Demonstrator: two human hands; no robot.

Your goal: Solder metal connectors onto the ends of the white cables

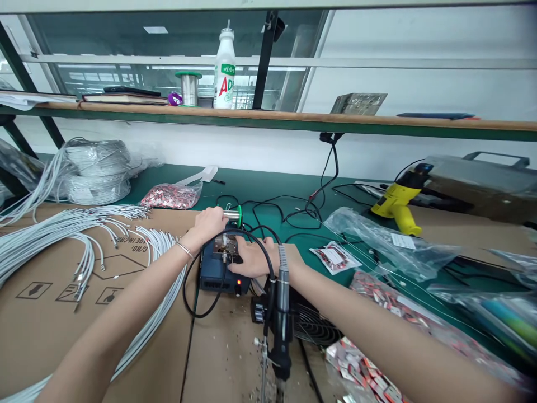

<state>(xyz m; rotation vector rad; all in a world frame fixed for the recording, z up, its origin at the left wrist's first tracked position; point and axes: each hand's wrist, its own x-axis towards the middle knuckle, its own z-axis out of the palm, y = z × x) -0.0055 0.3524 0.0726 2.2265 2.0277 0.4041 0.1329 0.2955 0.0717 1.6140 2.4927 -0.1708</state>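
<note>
My left hand (211, 223) is closed round a small spool of solder wire (233, 215), whose green flange shows beyond my fingers. My right hand (258, 258) reaches over a dark blue control box (216, 280) with a lit red lamp. Its thumb and fingers are apart, next to a brownish metal block (226, 246) on top of the box; some fingertips are hidden. A black soldering handpiece (282, 324) on a stand points downward in front of my right forearm, and its black cable loops over the box.
Bundles of white cables (84, 224) lie on cardboard (138, 313) at left, below coiled wire (98, 170). Bags of small red-and-white parts (172, 195) lie around. A yellow heat gun (398, 204) stands at right. A shelf (293, 118) with a bottle (225, 70) crosses above.
</note>
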